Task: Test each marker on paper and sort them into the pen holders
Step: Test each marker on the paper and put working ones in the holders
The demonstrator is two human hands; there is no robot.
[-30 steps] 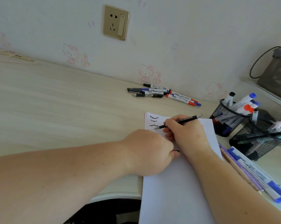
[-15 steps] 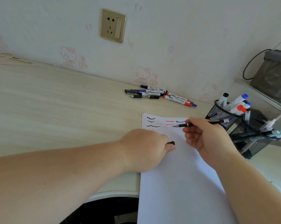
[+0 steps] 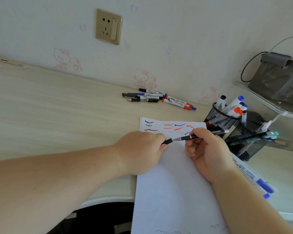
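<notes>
- Now, far left, the counter (image 3: 49,105) runs bare and pale up to the wall
- Left hand (image 3: 142,152) sits at the paper's (image 3: 172,191) edge, its grip curled round a black cap (image 3: 167,141), open end facing right
- Untested markers (image 3: 157,98) lie in a cluster near the wall, well apart from the hands
- Right hand (image 3: 208,152) pinches the black pen (image 3: 199,135), tip just beside the cap's mouth, over the scribbles
- Looks like recapping: best to line the tip straight with the cap, slide in without tilting, then press home so no ink marks the fingers
- Far right, two mesh pen holders (image 3: 221,119) wait, markers standing in them, more lying by the paper
</notes>
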